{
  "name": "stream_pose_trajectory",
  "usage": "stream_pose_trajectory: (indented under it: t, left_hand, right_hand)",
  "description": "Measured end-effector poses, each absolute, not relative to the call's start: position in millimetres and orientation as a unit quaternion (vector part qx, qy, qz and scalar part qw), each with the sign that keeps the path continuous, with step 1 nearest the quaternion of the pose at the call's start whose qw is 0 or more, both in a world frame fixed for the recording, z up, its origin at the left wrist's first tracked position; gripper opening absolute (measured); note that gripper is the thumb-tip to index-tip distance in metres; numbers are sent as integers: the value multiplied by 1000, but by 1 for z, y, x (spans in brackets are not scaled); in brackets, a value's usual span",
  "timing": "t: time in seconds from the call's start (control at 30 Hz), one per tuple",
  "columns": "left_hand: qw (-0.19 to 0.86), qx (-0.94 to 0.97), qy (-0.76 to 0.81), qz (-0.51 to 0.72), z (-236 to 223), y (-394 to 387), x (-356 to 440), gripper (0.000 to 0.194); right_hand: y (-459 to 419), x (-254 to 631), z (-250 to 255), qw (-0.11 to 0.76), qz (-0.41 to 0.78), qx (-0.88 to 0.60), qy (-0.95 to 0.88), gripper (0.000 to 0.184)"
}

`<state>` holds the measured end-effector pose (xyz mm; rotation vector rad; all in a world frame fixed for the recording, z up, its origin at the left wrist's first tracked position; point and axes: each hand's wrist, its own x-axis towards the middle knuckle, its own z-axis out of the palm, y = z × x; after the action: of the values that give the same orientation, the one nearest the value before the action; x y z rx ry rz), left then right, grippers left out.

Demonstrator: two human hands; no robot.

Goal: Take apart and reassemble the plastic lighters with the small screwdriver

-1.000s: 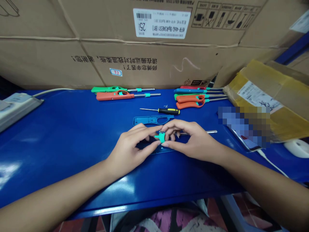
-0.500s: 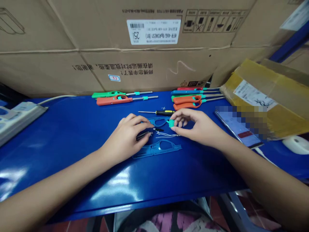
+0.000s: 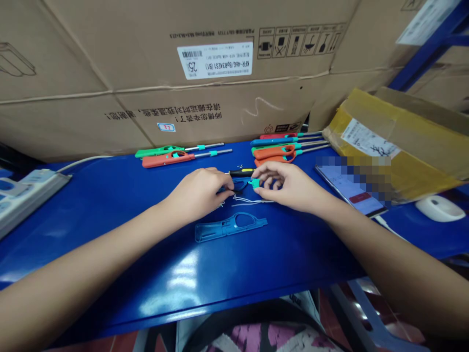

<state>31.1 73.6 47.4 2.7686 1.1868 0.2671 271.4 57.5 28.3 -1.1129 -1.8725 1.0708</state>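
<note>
Head view: green part in right-hand pinch, left hand down among loose parts

Right hand (image 3: 286, 186): thumb and index fingertip pinch a small green part (image 3: 255, 184); remaining fingers curled behind it. The part is held over the far half of a blue casing, right of the left fingertips.

Left hand (image 3: 203, 193): palm down, thumb and fingers bent close together beside a black piece (image 3: 238, 192). Whether they pinch it cannot be told (the knuckles cover the contact).

Parts between and near the hands: thin white wires (image 3: 247, 200) run right to a metal tube (image 3: 267, 201), partly under the right hand. The near blue casing half (image 3: 213, 231) lies with its hollow side up, nearer the person than both hands. The far blue casing half (image 3: 241, 184) is partly covered by the left hand. A black-and-yellow screwdriver (image 3: 242, 173) lies just beyond, with tiny screws (image 3: 240, 166) on its far side.

Surroundings: on the blue table (image 3: 164, 278), far left, a green lighter (image 3: 154, 152) and an orange-red lighter (image 3: 166, 160) lie side by side. Far right, a cluster of coloured lighters (image 3: 273, 153), their metal tubes pointing right. Right of the hands: a phone (image 3: 353, 191), then a white mouse (image 3: 439, 209).
</note>
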Motion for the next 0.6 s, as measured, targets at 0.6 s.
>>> stream_pose_trajectory:
  t: [0.6]
  left_hand:
    - [83, 913, 275, 289, 55, 4, 22, 18]
  right_hand:
    - [48, 285, 53, 71, 380, -469, -794, 20]
